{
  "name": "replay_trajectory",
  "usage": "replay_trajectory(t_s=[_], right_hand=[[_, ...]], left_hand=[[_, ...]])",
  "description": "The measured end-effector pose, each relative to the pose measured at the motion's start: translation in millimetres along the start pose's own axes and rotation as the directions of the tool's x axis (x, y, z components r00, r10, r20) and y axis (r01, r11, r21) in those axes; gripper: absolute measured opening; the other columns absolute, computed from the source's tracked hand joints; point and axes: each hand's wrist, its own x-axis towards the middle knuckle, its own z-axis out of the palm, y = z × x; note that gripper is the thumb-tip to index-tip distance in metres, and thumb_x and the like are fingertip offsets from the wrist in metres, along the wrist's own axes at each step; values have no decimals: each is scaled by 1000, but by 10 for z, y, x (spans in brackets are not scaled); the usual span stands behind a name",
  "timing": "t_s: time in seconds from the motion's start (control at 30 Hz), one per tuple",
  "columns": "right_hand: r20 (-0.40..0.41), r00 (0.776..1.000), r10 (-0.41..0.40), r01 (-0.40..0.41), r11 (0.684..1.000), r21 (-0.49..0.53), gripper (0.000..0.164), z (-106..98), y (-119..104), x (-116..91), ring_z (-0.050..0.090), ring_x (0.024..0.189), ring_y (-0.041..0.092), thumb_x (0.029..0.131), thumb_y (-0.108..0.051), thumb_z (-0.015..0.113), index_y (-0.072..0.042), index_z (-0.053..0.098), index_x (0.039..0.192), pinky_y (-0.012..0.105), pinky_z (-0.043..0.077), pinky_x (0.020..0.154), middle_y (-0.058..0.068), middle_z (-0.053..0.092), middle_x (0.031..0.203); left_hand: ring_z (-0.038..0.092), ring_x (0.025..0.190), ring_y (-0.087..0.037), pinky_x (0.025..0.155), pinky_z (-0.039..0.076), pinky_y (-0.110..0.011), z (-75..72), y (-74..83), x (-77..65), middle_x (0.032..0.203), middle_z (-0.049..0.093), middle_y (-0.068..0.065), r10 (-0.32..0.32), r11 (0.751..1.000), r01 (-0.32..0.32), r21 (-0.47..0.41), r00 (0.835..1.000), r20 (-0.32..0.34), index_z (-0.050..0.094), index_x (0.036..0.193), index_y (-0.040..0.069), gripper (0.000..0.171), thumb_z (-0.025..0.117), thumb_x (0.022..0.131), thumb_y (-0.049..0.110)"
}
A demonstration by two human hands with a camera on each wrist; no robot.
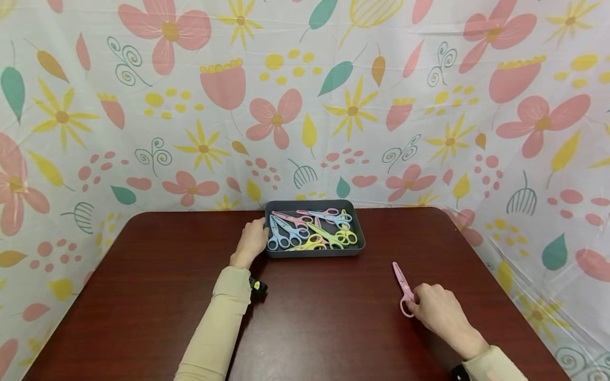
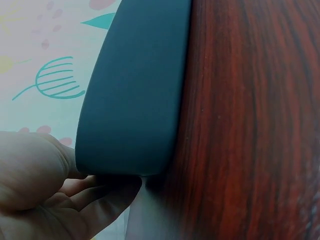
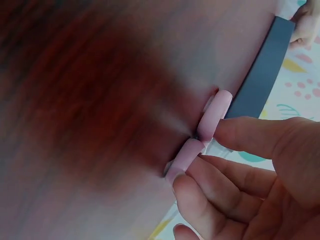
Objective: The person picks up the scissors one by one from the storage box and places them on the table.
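Note:
A dark grey tray (image 1: 314, 254) stands at the back of the table, filled with several pairs of pink, blue and yellow-green scissors. My left hand (image 1: 252, 238) grips the tray's left end; in the left wrist view the thumb and curled fingers (image 2: 107, 207) meet the tray's outer wall (image 2: 135, 90). Towards the front right, my right hand (image 1: 440, 312) pinches pink scissors (image 1: 404, 283) by the handle, their blades together and pointing away from me. Close up in the right wrist view, the thumb touches one pink handle loop (image 3: 216, 116) and the fingers touch the other.
The reddish-brown wooden table (image 1: 314, 317) carries the tray and scissors. A flower-printed white sheet (image 1: 286, 121) hangs behind the table and along its sides. The tray's back edge lies close to the sheet.

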Motion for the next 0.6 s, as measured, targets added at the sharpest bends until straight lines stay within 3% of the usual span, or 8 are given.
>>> replay_trajectory(t_s=[0.33,0.6], right_hand=[[32,999,6,-6,1000,19,37,-36,-30,-1,39,51,20,78,-18,78,-18,48,57,38,33,48,-3,40,54],[-55,995,-80,75,993,-88,22,-295,-122,23,41,45,15,80,-28,80,-15,64,72,39,33,44,-7,46,52]], left_hand=[[60,111,-34,86,47,-45,-4,-32,-15,133,56,-22,-12,1000,12,-17,1000,3,47,143,0,42,50,102,10],[62,104,-31,83,47,-43,14,-38,7,131,58,-21,9,1000,-9,-19,1000,-5,48,143,0,42,51,102,10]])
